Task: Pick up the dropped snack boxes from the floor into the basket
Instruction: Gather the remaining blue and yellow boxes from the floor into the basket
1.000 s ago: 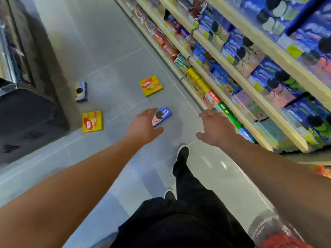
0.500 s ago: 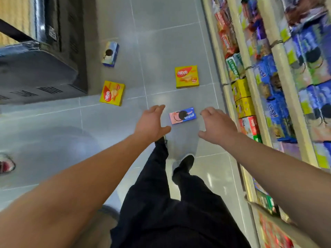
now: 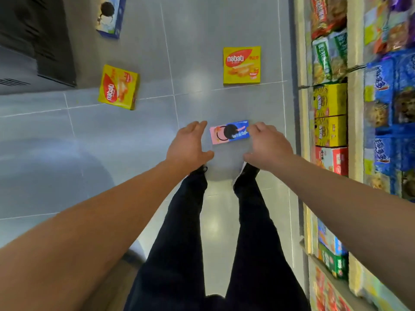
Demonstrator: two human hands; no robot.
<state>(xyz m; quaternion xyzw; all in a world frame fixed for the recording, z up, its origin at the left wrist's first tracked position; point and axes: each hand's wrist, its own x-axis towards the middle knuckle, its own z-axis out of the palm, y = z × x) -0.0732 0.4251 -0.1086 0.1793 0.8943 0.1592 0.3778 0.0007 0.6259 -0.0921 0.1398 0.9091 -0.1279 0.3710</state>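
Snack boxes are scattered all over the grey tile floor [image 3: 125,158] and we're leaning right over them. Closest one is the pink-and-blue cookie box [image 3: 229,132], lying flat just ahead of our shoes, and both our hands are down at either end of it. Our left hand [image 3: 188,147] sits just beside the pink end, fingers straight-ish and spread loose, thumb out to the side, gripping nothing. Our right hand [image 3: 268,144] is at the blue end with the fingers bent down over the box's corner; looks like the tips are on it, but we honestly can't tell if it's actually got a grip or is just touching.

Further out, a yellow Nabati box [image 3: 242,65] lies flat near the shelf [image 3: 353,122], and a second Nabati box [image 3: 118,86] lies turned at an angle off to the left, well apart from the first. Way up top left there's a white-and-blue box [image 3: 110,16] next to a dark cabinet [image 3: 36,41].

Shelf on our right is stacked with yellow, red, green and blue packs. No sign of the basket from this angle.
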